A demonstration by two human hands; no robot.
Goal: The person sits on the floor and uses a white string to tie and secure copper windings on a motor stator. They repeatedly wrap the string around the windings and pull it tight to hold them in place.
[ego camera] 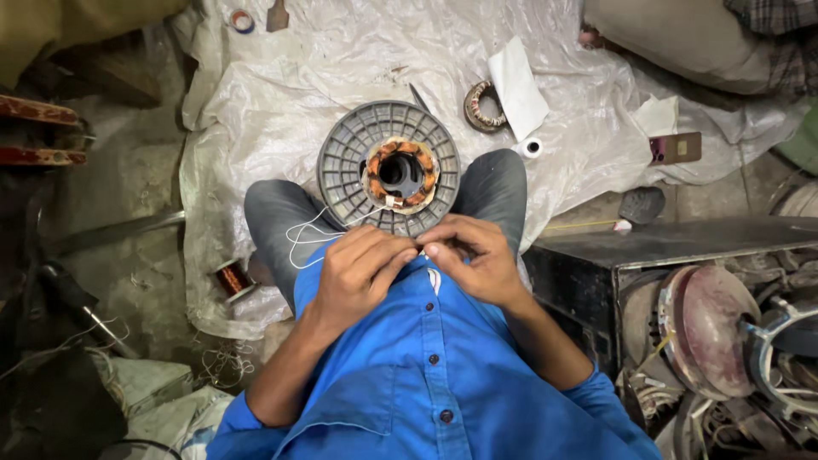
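Pinching a thin white wire [300, 241] between my left hand [362, 271] and right hand [473, 255], fingertips closed together, I judge I'm working the lead of the copper-wound stator [400, 175] (resting on a grey spool [345, 162] on my knees), which next calls for steady tension.

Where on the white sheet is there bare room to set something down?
Bare sheet lies left of the grey spool, and above it toward the tape roll. It is crowded right of the spool: small stator, folded paper, white reel.
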